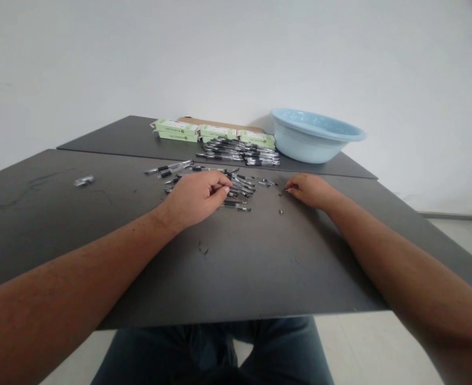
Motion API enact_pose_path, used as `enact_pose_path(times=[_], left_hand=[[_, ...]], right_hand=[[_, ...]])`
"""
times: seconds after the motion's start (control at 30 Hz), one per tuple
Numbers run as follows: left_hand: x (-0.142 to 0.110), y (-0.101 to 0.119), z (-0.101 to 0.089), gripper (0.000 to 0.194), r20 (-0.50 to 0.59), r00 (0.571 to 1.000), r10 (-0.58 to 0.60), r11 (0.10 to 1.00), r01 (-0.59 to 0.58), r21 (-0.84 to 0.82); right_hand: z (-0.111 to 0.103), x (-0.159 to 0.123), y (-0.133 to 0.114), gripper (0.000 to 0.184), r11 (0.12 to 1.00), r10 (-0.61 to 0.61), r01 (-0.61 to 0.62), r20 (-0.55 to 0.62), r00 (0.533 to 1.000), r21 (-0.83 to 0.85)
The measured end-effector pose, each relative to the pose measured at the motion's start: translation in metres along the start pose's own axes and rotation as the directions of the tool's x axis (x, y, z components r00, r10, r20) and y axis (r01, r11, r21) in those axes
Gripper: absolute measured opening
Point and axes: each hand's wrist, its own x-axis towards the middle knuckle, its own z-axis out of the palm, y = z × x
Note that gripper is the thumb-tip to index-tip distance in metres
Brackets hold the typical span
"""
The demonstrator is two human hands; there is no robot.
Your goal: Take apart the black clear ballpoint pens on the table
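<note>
Head-worn camera, facing forward and down across table [236,283] to wall [204,59]; hands [191,198] at middle range, lap [220,350] nearest.

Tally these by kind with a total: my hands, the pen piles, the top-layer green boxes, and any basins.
Hands: 2, left hand and right hand
Pen piles: 2, near pile and far pile
Top-layer green boxes: 3
Blue basin: 1
Total: 8

Forearms [111,262] outstretched, hands [193,198] apart, fingers [219,178] curled
</note>
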Motion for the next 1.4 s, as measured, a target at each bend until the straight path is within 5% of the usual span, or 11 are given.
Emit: enact_pose_path(times=[0.23,0.53,1.17,1.4], left_hand=[[0.006,-0.018,-0.002,0.026,0.002,1.000,0.015,0.994,-0.015,0.108],[0.006,-0.023,0.000,0.025,0.309,0.934,0.180,0.943,-0.253,0.216],[0.004,-0.023,0.007,0.027,0.420,0.893,0.158,0.930,-0.278,0.240],[-0.002,-0.002,0.015,0.021,0.441,0.864,0.242,0.933,-0.333,0.140]], right_hand=[[-0.009,-0.010,-0.001,0.036,0.998,0.065,-0.064,-0.051,0.997,0.023],[-0.016,-0.014,-0.012,0.034,0.998,0.048,-0.045,-0.092,0.995,0.032],[-0.023,-0.018,-0.027,0.031,0.999,-0.011,0.018,-0.132,0.991,0.051],[-0.036,-0.026,-0.060,0.028,0.987,-0.104,0.122,-0.170,0.980,0.102]])
